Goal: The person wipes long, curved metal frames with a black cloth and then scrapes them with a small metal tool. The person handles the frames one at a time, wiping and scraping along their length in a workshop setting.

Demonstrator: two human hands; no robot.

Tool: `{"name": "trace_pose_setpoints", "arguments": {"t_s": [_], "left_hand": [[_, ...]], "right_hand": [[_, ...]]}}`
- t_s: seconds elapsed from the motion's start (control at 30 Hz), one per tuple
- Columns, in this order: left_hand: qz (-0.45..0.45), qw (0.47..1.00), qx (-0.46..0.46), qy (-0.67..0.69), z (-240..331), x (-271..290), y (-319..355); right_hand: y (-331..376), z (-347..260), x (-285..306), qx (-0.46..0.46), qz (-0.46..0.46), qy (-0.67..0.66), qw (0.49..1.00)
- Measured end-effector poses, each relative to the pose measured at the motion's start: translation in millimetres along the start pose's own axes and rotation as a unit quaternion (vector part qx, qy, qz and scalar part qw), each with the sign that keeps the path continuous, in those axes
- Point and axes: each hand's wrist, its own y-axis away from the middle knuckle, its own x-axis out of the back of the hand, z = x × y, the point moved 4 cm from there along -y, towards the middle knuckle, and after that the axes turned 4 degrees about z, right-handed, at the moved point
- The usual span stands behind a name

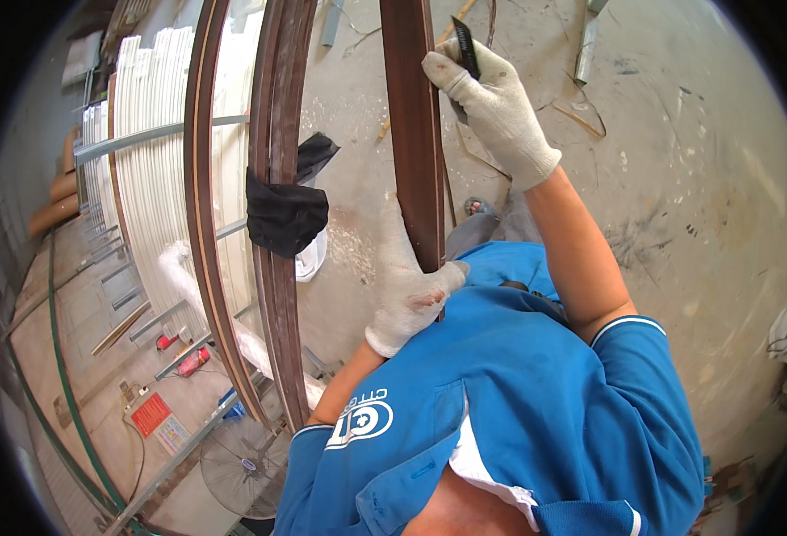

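Note:
A long dark brown profile (414, 134) runs from the top of the view toward my body. Near its lower end my left hand (410, 297), in a pale work glove with a reddish-brown stain, is closed around it, the thumb on the right side and a finger stretched along the left. My right hand (501, 112), gloved too, is raised beside the profile's right edge farther out. Its fingers are closed on what looks like a slim black utility knife (465, 46), slanted tip pointing up. The right thumb reaches the profile's edge; whether it presses there I cannot tell.
More brown profiles (279, 98) stand to the left, with a black cloth (286, 219) draped over one. Beyond are stacked white profiles (157, 134), a fan (243, 464) and a red fire extinguisher (193, 362). Strips and a metal piece (586, 49) lie on the concrete floor.

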Motion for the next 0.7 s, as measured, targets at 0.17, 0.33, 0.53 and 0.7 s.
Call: {"name": "trace_pose_setpoints", "arguments": {"t_s": [0.17,0.33,0.53,0.7], "left_hand": [[0.022,0.989,-0.050,-0.136,4.4,1.4,-1.3],[0.021,0.999,0.003,-0.042,-3.2,0.9,1.1],[0.013,0.994,-0.008,-0.107,-1.0,2.8,1.0],[0.019,0.992,-0.024,-0.119,1.5,2.6,-0.1]], "right_hand": [[-1.5,-1.7,-0.3,0.097,0.045,0.076,0.991],[3.1,-0.6,4.5,0.015,-0.002,0.026,1.000],[0.9,-11.4,4.4,0.093,0.000,0.100,0.991],[-3.0,-10.4,5.0,0.101,0.009,0.121,0.987]]}}
